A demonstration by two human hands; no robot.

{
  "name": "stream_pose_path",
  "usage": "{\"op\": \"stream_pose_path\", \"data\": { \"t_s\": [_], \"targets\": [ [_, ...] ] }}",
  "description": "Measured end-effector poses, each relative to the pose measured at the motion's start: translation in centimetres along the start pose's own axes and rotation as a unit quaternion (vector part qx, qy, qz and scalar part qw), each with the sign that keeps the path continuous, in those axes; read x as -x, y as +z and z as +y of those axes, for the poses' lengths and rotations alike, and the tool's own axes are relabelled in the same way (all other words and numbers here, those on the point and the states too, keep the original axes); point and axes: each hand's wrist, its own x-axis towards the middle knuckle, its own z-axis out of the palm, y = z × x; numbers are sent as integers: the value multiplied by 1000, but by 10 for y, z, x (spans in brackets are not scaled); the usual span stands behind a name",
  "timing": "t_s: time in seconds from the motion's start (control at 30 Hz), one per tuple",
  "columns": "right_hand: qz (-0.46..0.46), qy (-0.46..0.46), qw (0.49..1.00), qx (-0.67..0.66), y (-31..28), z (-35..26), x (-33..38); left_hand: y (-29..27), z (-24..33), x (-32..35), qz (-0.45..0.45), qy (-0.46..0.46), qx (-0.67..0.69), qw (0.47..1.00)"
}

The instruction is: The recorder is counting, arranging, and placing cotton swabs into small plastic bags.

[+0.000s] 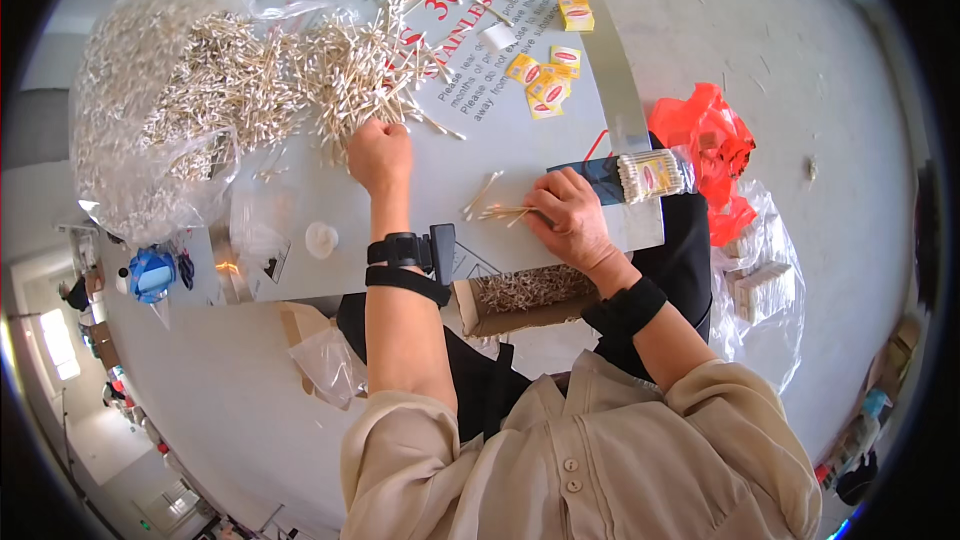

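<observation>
A heap of loose cotton swabs (345, 75) with wooden sticks spreads over the table from a large clear plastic bag (130, 100). My left hand (380, 155) is closed at the heap's near edge, its fingers curled; what they pinch, if anything, is hidden. Closer to me on the right, my right hand (568, 215) grips a few cotton swabs (505, 212), which stick out leftward from its fingers. Two loose swabs (484, 194) lie just left of it. Beyond that hand, a clear pack of swabs (652, 175) with a yellow label rests at the table's right edge.
Yellow labels (548, 83) and a white cap (497, 36) lie on the metal table (440, 160). A round white piece (321, 239) sits near the front edge. Below is a cardboard box (525, 305) of swabs. Red (703, 145) and clear bags (765, 290) are at the right.
</observation>
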Motion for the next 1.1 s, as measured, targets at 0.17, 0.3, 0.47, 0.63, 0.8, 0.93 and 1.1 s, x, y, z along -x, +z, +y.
{"op": "stream_pose_path", "data": {
  "t_s": [0.17, 0.3, 0.47, 0.63, 0.8, 0.93, 1.1],
  "targets": [
    [6, 9, 1000, 4, 1, 2, 0, -25, -17, 10, -154, -141, 287, 935],
    [12, 13, 1000, 3, -1, 2, 0, -53, -11, 49, -261, -256, 544, 755],
    [17, 11, 1000, 2, 1, 2, 1, -69, -19, 112, -275, -183, 507, 796],
    [15, 8, 1000, -5, 1, 0, -1, -59, -24, 145, -210, -136, 456, 854],
    [11, 14, 1000, -5, 0, 6, 4, -85, -11, 149, -457, 0, 311, 833],
    [14, 13, 1000, -10, 1, 7, 5, -74, -10, 154, -467, 77, 227, 851],
    [30, 46, 994, -90, -4, 3, 5, -28, -9, 122, -107, 33, 185, 976]
  ]
}}
